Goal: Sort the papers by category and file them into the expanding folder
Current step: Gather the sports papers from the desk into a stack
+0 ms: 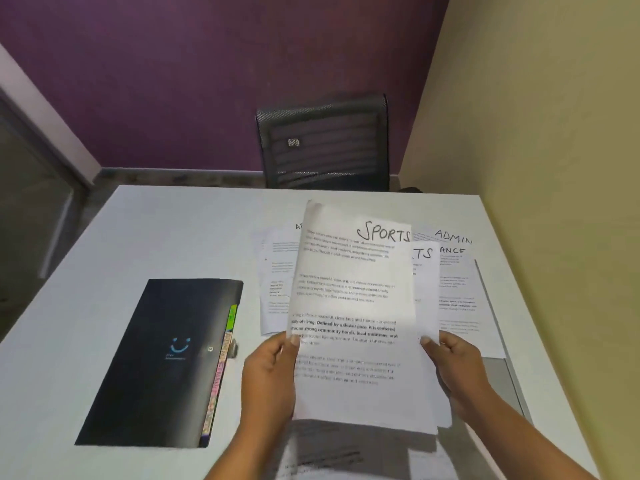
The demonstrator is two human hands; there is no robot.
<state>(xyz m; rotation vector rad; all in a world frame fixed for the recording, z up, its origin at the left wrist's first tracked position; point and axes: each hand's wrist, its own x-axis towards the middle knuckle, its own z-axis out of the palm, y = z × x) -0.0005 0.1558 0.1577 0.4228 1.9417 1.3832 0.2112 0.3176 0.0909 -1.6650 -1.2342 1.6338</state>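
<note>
I hold a stack of printed papers (353, 306) above the table, the top sheet headed "SPORTS" by hand. My left hand (268, 379) grips its left edge and my right hand (457, 372) grips its right edge. A second sheet ending in "TS" peeks out behind it on the right. More sheets lie spread on the table behind, one headed "ADMIN" (453, 237) and one ending in "ANCE" (453, 271). The black expanding folder (162, 362) lies shut and flat to the left, coloured tabs showing along its right edge.
The white table (173, 230) ends at a yellow wall on the right. A black mesh office chair (323, 143) stands behind the far edge, against a purple wall. More paper (311, 469) lies at the near edge under my arms.
</note>
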